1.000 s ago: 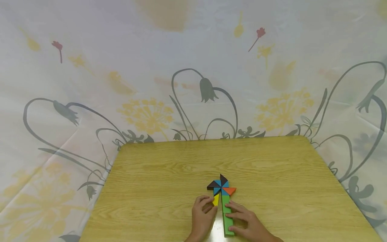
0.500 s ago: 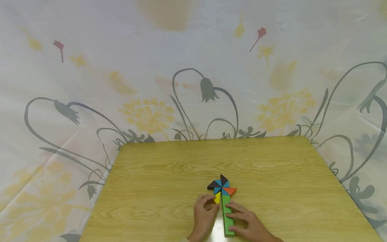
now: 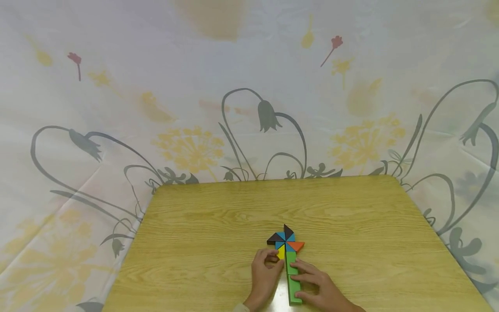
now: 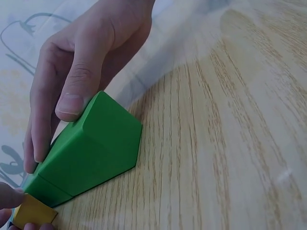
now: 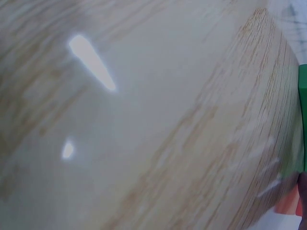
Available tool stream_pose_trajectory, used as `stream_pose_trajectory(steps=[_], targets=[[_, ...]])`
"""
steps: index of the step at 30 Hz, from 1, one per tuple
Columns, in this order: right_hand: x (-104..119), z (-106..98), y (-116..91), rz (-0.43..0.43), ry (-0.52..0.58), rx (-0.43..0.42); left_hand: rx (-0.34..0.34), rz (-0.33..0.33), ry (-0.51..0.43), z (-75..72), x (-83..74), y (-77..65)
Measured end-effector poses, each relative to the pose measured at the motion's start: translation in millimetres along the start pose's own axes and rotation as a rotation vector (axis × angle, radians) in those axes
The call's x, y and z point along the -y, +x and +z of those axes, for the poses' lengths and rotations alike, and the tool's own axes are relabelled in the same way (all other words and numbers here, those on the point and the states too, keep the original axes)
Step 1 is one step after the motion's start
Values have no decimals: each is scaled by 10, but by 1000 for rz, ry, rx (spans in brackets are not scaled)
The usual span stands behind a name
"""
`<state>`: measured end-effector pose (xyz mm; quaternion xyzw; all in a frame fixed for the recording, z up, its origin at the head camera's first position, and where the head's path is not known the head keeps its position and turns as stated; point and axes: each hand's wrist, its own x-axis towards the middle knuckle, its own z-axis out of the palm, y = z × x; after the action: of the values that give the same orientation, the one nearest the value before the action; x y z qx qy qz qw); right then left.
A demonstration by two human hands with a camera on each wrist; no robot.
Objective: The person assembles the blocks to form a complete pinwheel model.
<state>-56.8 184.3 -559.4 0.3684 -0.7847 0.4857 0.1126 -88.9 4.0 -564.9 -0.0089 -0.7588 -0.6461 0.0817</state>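
My left hand (image 3: 266, 275) pinches a yellow triangular block (image 3: 281, 252) between thumb and fingers, tucked under a pinwheel of blocks. In the left wrist view, that yellow block (image 4: 34, 212) sits by the end of the green ones, with left fingertips around it. Two green blocks (image 3: 295, 289) lie end to end as a stem. Fingertips of my right hand (image 3: 321, 288) rest spread along the stem's right side and top. Above it are blue triangles (image 3: 290, 246), two dark triangles (image 3: 288, 231) and an orange triangle (image 3: 297, 245) pointing right.
The wood-grain table (image 3: 202, 216) stretches around the blocks, back to its far edge. Behind it hangs a pale flower-print cloth (image 3: 187, 65). The right wrist view mostly shows shiny tabletop (image 5: 144, 120), with a green block (image 5: 302, 115) at its right edge.
My left hand has slid the yellow block up and slightly right, against the blue triangles beside the green stem. The right hand has stayed in place on the green blocks.
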Motion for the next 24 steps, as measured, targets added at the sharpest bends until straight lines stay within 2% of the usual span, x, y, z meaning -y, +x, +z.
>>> stream_pose_trajectory(steps=[2,4,6,12,16,23,24], targets=[[10,-5,5,5,-1,-1,-4,14,2,5,6,5],[13,-7,8,7,-1,2,-5,0,14,20,8,19],[9,-6,4,20,-3,8,-11,-1,29,47,120,47],[-153,47,-87,46,-8,17,-5,-15,33,65,124,67],[-264,78,-143,26,-26,11,8,-20,21,55,126,74],[-278,80,-154,98,6,24,12,-6,18,39,142,95],[-276,81,-152,87,0,22,13,-9,19,36,145,96]])
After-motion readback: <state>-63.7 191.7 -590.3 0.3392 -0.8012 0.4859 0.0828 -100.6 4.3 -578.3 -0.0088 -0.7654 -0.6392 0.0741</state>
